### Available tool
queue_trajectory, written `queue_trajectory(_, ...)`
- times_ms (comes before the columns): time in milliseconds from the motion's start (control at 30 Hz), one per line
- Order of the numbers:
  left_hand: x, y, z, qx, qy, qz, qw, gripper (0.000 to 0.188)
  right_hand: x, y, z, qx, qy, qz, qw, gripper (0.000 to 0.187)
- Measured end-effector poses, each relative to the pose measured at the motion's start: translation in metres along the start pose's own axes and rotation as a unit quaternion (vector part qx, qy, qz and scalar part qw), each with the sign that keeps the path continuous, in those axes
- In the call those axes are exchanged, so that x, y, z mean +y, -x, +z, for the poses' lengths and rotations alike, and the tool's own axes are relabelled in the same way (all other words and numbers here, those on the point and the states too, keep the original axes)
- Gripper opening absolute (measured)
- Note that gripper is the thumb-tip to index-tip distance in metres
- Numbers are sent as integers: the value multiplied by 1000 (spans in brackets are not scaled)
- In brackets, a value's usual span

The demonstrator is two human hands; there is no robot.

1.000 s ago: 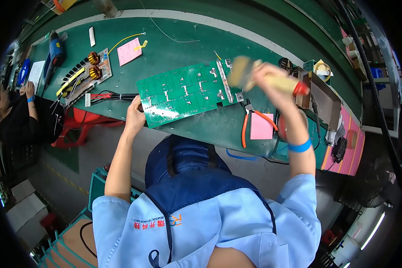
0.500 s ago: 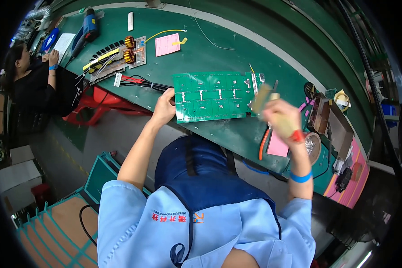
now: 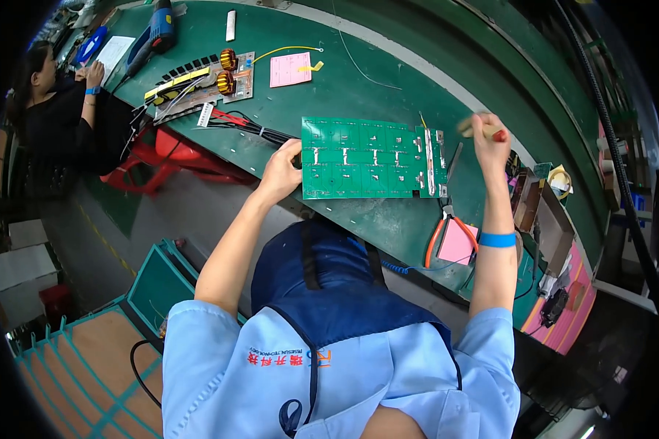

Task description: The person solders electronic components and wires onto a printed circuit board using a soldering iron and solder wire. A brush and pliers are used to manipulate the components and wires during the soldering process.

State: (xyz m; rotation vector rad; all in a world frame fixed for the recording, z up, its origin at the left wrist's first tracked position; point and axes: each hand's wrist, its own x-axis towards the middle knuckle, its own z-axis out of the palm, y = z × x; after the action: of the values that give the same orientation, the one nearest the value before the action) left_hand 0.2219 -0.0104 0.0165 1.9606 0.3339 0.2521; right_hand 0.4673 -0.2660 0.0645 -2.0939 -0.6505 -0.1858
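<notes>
My left hand (image 3: 280, 175) is closed on the left edge of a green circuit board (image 3: 359, 157), its thumb along the rim. Rows of solder joints show on the board's upper face, and a silvery strip runs down its right end. Beyond that end my right hand (image 3: 492, 143) is raised, closed around a brush (image 3: 470, 127) with a pale body and a red end, blurred by motion. The brush is apart from the board. Black and red cables with a white connector (image 3: 206, 115) run toward the board's left edge.
Orange-handled pliers (image 3: 447, 214) lie on pink paper (image 3: 458, 240) right of the board. Farther left is a coil assembly (image 3: 198, 84), with a pink slip (image 3: 290, 69) beside it. An open box (image 3: 554, 223) stands at right. Another person (image 3: 62, 121) sits at far left.
My right hand has lifted the brush from the board's right end, moving it up and to the right. The pliers show more fully. My left hand keeps hold of the board.
</notes>
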Motion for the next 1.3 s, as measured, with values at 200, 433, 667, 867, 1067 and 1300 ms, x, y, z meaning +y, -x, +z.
queue_trajectory(200,3,0,-3,-12,-28,-17,999,35,-40,25,-22,-336,-243,129,901,15)
queue_trajectory(433,-6,4,-3,-6,-9,-17,1000,32,-20,33,-51,-175,-303,121,929,13)
queue_trajectory(667,-16,8,3,15,-39,4,999,31,-18,47,-83,-209,-212,109,949,16)
queue_trajectory(867,-12,8,0,-10,-84,28,996,28,-1,69,-93,-189,97,-17,977,10)
queue_trajectory(1067,-34,15,-16,-12,-75,-29,997,27,-17,88,-93,-171,222,-86,956,14)
queue_trajectory(1300,-12,23,-36,46,-1,-145,988,11,9,146,-85,-239,376,-206,871,11)
